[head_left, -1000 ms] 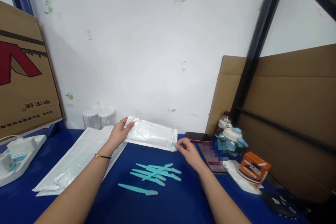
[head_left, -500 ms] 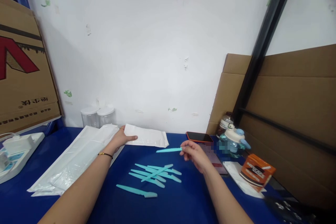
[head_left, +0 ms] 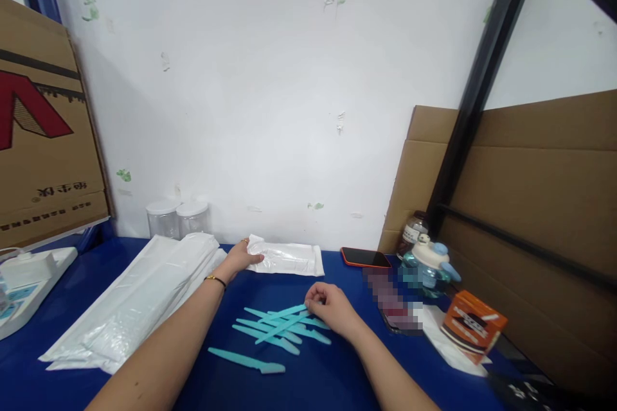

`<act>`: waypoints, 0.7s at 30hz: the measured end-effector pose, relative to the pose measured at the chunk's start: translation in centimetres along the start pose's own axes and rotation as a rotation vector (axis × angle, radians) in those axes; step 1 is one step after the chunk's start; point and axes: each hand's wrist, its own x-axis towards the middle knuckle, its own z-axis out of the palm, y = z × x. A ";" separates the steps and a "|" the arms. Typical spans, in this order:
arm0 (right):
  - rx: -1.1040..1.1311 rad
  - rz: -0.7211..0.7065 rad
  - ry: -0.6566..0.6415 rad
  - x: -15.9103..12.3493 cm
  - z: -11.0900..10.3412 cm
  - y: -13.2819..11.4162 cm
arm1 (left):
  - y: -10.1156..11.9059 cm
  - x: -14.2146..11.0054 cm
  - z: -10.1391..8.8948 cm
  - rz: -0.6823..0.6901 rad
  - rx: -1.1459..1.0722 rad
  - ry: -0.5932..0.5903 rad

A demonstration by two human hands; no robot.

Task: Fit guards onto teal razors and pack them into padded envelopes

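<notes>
My left hand [head_left: 240,258] grips the left end of a small white plastic mailer [head_left: 289,258] near the wall, thumb on top. My right hand [head_left: 333,309] is closed in a pinch on the end of a turquoise eyebrow razor [head_left: 290,311], low over the pile. Several like razors [head_left: 283,341] lie crossed over one another under it on the blue tabletop. A single turquoise razor [head_left: 245,360] lies apart, closer to me. Whether the pinched razor touches the pile, I cannot tell.
White bubble mailers [head_left: 130,298] lie stacked at left, beside a power strip [head_left: 36,286]. Two lidded jars [head_left: 164,219] stand against the wall. To the right are a phone [head_left: 365,257], a teal bottle [head_left: 428,266] and an orange box [head_left: 473,326].
My right hand has come down and toward me with the razor, onto the pile. My left hand and the small mailer have shifted slightly right.
</notes>
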 end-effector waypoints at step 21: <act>-0.014 -0.078 0.256 0.3 -3.0 0.7 | 0.5 -4.7 -3.0 0.089 -0.587 -0.475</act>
